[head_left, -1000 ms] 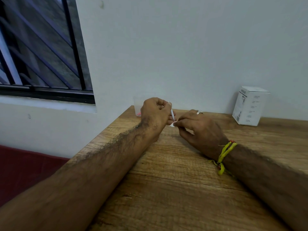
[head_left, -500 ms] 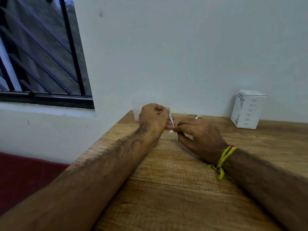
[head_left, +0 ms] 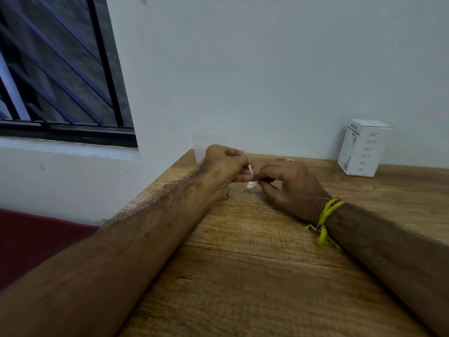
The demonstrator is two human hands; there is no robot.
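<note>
My left hand [head_left: 226, 166] and my right hand [head_left: 289, 184] meet over the far part of the wooden table [head_left: 255, 263]. Between the fingertips of both hands is a small thin white strip [head_left: 250, 173], standing nearly upright; its lower end sticks out white below my right thumb. My left fingers curl round its upper part, while my right thumb and forefinger pinch the lower end. A yellow thread band [head_left: 325, 220] is tied round my right wrist. A tiny green bit [head_left: 227, 197] peeks out under my left hand.
A clear plastic cup [head_left: 205, 147] with something pink at its bottom stands behind my left hand at the table's back corner by the wall. A white box [head_left: 362, 148] stands at the back right. A barred window [head_left: 56, 69] is on the left.
Both hands stay together on the strip. The white lower end now shows more below my right thumb. The camera has tilted slightly.
</note>
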